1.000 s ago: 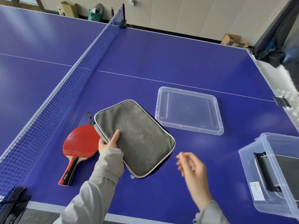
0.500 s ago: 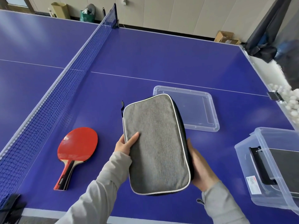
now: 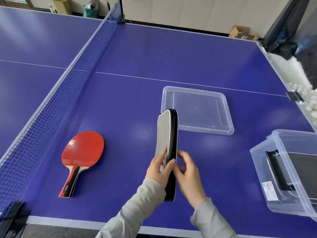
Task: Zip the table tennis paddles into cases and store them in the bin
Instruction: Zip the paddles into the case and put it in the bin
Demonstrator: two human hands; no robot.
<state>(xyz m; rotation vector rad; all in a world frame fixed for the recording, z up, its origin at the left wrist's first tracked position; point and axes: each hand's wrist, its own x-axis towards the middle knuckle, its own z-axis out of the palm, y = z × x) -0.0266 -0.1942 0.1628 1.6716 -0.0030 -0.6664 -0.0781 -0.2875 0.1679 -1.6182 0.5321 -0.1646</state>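
both hands, left hand (image 3: 160,166) and right hand (image 3: 187,170), grip one grey case (image 3: 166,134) on edge; one red paddle (image 3: 82,152) lies left, one bin (image 3: 281,170) right.

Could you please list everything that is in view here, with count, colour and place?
case: 1, grey with black zip edge, held on edge above the table, near centre
paddle: 1, red face, red and black handle, flat on the table left of the case
lid: 1, clear, flat on the table beyond the case
bin: 1, clear, right edge of the table, something dark inside
table: 1, blue with white lines
net: 1, blue, across the table at left
balls: many, white, off the table's right side
boxes: several, cardboard, by the far wall
left hand: 1, grips the case
right hand: 1, at the case's zip edge
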